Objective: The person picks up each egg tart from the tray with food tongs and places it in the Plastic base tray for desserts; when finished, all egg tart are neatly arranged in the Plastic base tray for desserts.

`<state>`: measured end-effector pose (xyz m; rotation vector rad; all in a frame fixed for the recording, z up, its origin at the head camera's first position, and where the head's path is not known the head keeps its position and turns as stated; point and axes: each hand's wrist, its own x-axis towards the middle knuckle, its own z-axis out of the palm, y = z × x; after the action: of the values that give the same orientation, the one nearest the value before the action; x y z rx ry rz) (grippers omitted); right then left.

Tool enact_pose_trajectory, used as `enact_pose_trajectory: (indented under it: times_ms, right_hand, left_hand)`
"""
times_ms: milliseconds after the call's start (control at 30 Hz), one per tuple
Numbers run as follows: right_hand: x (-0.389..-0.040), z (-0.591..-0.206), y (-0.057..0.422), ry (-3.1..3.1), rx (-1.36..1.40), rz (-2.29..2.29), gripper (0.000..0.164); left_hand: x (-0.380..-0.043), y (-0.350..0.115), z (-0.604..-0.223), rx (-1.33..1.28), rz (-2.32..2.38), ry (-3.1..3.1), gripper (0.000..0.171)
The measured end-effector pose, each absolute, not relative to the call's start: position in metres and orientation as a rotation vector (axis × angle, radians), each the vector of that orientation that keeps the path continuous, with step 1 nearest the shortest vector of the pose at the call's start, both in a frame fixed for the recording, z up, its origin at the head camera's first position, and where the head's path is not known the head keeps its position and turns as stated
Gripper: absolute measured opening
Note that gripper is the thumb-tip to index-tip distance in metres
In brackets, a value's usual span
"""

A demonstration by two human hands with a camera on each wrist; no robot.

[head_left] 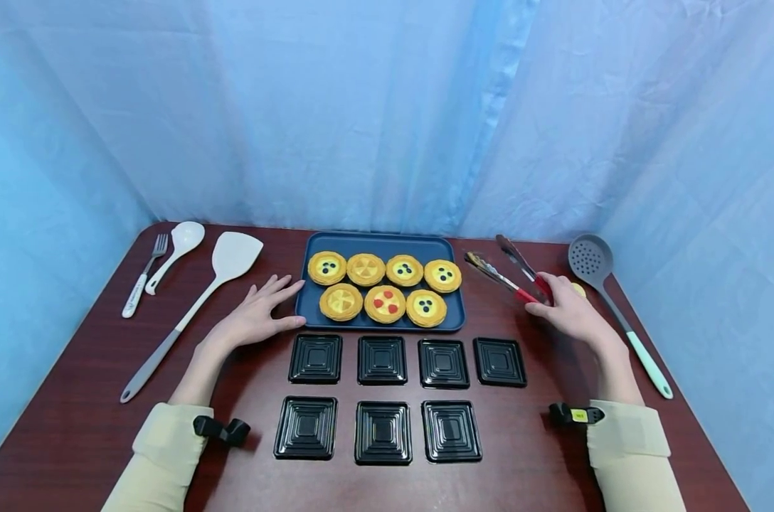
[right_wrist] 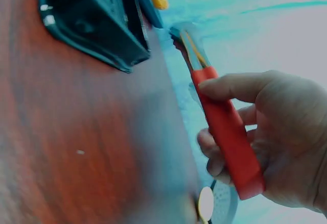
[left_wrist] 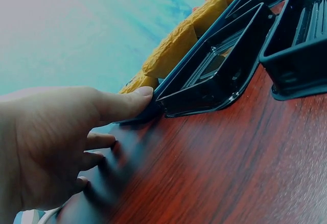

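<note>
My left hand (head_left: 252, 318) rests at the left edge of a dark blue tray (head_left: 380, 242), fingers spread and straight, thumb at the near corner. On the tray lie several egg tarts (head_left: 385, 304) in two rows, some topped with blueberries, one with red pieces, others with yellow wedges. My right hand (head_left: 574, 311) holds a pair of tongs (head_left: 520, 294) by the red handles, right of the tray. The tongs' two arms stand apart and point toward the back, with nothing between the tips. In the right wrist view, thumb and fingers wrap the red handle (right_wrist: 225, 137).
Several black square plastic trays (head_left: 315, 359) stand in two rows before the blue tray. At left lie a fork (head_left: 145, 276), a white spoon (head_left: 181, 245) and a white spatula (head_left: 230, 259). A grey skimmer (head_left: 590, 257) lies right, near a partly hidden yellow round thing (head_left: 579, 289).
</note>
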<state>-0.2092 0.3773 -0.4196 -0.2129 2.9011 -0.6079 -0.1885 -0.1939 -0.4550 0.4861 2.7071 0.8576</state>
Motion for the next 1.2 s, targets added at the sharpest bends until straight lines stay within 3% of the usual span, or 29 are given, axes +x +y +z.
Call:
enact_pose_trajectory:
  times_ms: [333,1200]
  right_hand:
    - [-0.198,-0.400,0.372,3.104,-0.156,-0.654,0.090]
    - [-0.187,-0.387,0.344,3.216,-0.373,-0.367,0.077]
  left_hand:
    - [-0.189,-0.195,-0.456,0.486,0.855,2.712,0.081]
    - [-0.191,-0.195,-0.458,0.485,0.858,2.713,0.081]
